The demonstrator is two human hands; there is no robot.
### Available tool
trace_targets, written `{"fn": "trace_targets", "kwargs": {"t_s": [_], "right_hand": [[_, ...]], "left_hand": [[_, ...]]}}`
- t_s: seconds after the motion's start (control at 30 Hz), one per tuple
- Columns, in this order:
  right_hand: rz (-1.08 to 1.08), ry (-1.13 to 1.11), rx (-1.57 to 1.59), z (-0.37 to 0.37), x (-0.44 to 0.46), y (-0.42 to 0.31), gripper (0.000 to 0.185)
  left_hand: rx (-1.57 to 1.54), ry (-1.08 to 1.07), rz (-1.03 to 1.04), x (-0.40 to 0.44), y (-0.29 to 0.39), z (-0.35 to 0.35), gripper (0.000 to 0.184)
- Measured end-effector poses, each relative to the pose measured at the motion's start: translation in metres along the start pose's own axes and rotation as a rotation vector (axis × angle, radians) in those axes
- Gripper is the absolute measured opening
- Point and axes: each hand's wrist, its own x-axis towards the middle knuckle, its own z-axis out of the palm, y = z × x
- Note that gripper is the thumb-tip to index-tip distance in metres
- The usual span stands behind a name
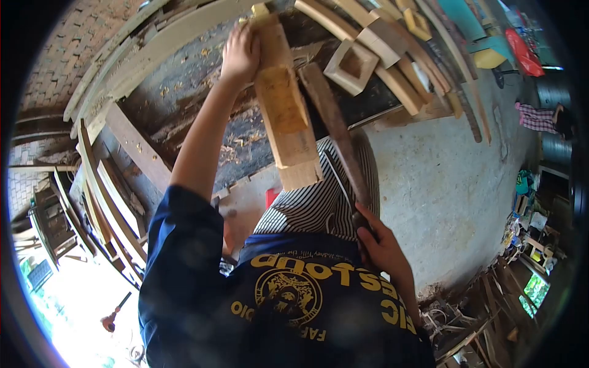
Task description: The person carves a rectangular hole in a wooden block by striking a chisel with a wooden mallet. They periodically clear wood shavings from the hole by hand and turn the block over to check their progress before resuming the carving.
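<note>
A long pale wooden block (pixel 279 98) with a hollowed, yellowish stretch lies along the bench and sticks out over its near edge. At its far end my left hand (pixel 242 50) grips the block from the left side. My right hand (pixel 383 242), low and near my lap, is closed around the dark handle end of a brown wooden club (pixel 334 122). Beside the club, a thin metal blade (pixel 339 175) also runs down to that hand; whether it has its own handle there is hidden by my fingers. Both tools point forward, right of the block.
Wood shavings are scattered over the dark workbench (pixel 202 80). A square hollowed wooden piece (pixel 351 66) and several battens lie at the right. Long boards lean at the left. Beyond the grey floor (pixel 442 196), a person (pixel 543 118) is at the far right. Scrap wood piles up lower right.
</note>
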Motion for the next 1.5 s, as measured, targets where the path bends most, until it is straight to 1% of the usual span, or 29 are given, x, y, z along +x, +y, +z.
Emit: {"fn": "trace_targets", "kwargs": {"t_s": [0.03, 0.1, 0.17, 0.2, 0.27, 0.37, 0.4, 0.43, 0.5, 0.57, 0.63, 0.7, 0.77, 0.8, 0.87, 0.9, 0.97, 1.0, 1.07, 1.1, 1.17, 1.2, 1.23, 1.3, 1.33, 1.37, 1.43, 1.47, 1.5], "right_hand": [[0.011, 0.042, 0.053, 0.002, -0.004, 0.008, 0.052], [-0.024, 0.072, 0.099, 0.006, -0.010, 0.020, 0.051], [-0.004, 0.106, 0.140, 0.009, -0.015, 0.027, 0.051], [-0.017, 0.104, 0.138, 0.009, -0.017, 0.028, 0.051], [-0.050, 0.117, 0.116, 0.011, -0.019, 0.028, 0.050], [-0.067, 0.129, 0.117, 0.013, -0.022, 0.028, 0.050], [-0.078, 0.127, 0.114, 0.013, -0.022, 0.029, 0.050], [-0.090, 0.131, 0.107, 0.014, -0.022, 0.030, 0.050], [-0.109, 0.132, 0.096, 0.016, -0.023, 0.032, 0.050], [-0.118, 0.116, 0.101, 0.017, -0.024, 0.033, 0.050], [-0.114, 0.108, 0.097, 0.018, -0.022, 0.038, 0.050], [-0.111, 0.105, 0.097, 0.019, -0.021, 0.042, 0.050], [-0.113, 0.119, 0.119, 0.021, -0.020, 0.045, 0.050], [-0.117, 0.118, 0.120, 0.021, -0.019, 0.048, 0.050], [-0.125, 0.130, 0.172, 0.022, -0.016, 0.051, 0.050], [-0.127, 0.127, 0.176, 0.023, -0.015, 0.052, 0.050], [-0.106, 0.146, 0.187, 0.023, -0.014, 0.051, 0.050], [-0.110, 0.143, 0.192, 0.023, -0.013, 0.050, 0.050], [-0.123, 0.148, 0.175, 0.022, -0.011, 0.049, 0.050], [-0.127, 0.147, 0.179, 0.021, -0.011, 0.049, 0.050], [-0.142, 0.142, 0.191, 0.021, -0.012, 0.049, 0.050], [-0.142, 0.141, 0.199, 0.021, -0.011, 0.051, 0.050], [-0.143, 0.136, 0.211, 0.020, -0.010, 0.054, 0.050], [-0.151, 0.129, 0.235, 0.019, -0.007, 0.059, 0.050], [-0.167, 0.133, 0.239, 0.018, -0.006, 0.061, 0.050], [-0.183, 0.135, 0.245, 0.017, -0.005, 0.063, 0.050], [-0.205, 0.164, 0.294, 0.017, -0.001, 0.072, 0.050], [-0.200, 0.201, 0.304, 0.016, -0.001, 0.076, 0.050], [-0.202, 0.190, 0.321, 0.015, -0.001, 0.078, 0.050]], "left_hand": [[0.068, -0.155, 0.018, -0.010, 0.013, -0.012, 0.052], [0.293, -0.336, -0.039, -0.032, 0.057, -0.040, 0.058], [0.375, -0.574, 0.010, -0.051, 0.088, -0.058, 0.059], [0.382, -0.563, 0.012, -0.064, 0.100, -0.066, 0.059], [0.349, -0.661, 0.105, -0.091, 0.114, -0.073, 0.058], [0.313, -0.525, 0.139, -0.111, 0.117, -0.077, 0.053], [0.256, -0.465, 0.118, -0.114, 0.120, -0.078, 0.047], [0.262, -0.456, 0.118, -0.111, 0.125, -0.080, 0.047], [0.207, -0.534, -0.023, -0.103, 0.132, -0.080, 0.046], [0.229, -0.501, -0.055, -0.100, 0.130, -0.066, 0.050], [0.273, -0.271, 0.084, -0.103, 0.124, -0.052, 0.053], [0.330, -0.317, 0.074, -0.103, 0.125, -0.055, 0.055], [0.265, -0.581, -0.032, -0.098, 0.133, -0.067, 0.055], [0.268, -0.579, -0.030, -0.095, 0.134, -0.073, 0.055], [0.124, -0.796, -0.056, -0.092, 0.132, -0.083, 0.055], [0.129, -0.797, -0.055, -0.094, 0.130, -0.081, 0.055], [-0.144, -0.241, -0.294, -0.105, 0.122, -0.070, 0.052], [-0.138, -0.241, -0.290, -0.109, 0.122, -0.063, 0.052], [0.193, -0.145, -0.661, -0.113, 0.125, -0.049, 0.058], [0.195, -0.142, -0.656, -0.111, 0.120, -0.047, 0.058], [-0.063, -0.366, -0.920, -0.095, 0.100, -0.044, 0.061], [-0.313, -0.386, -0.882, -0.092, 0.071, -0.034, 0.045], [-0.306, -0.388, -0.877, -0.089, 0.059, -0.033, 0.045], [-0.883, -0.411, -0.968, -0.079, 0.043, -0.033, 0.033], [-0.986, -0.406, -0.984, -0.075, 0.031, -0.030, 0.024], [-0.972, -0.410, -0.976, -0.070, 0.050, -0.044, 0.024], [-0.722, -0.184, -0.922, -0.053, 0.083, -0.075, 0.019], [-0.410, -0.003, -0.763, -0.045, 0.088, -0.084, 0.022], [-0.270, 0.039, -0.741, -0.043, 0.090, -0.098, 0.047]]}}
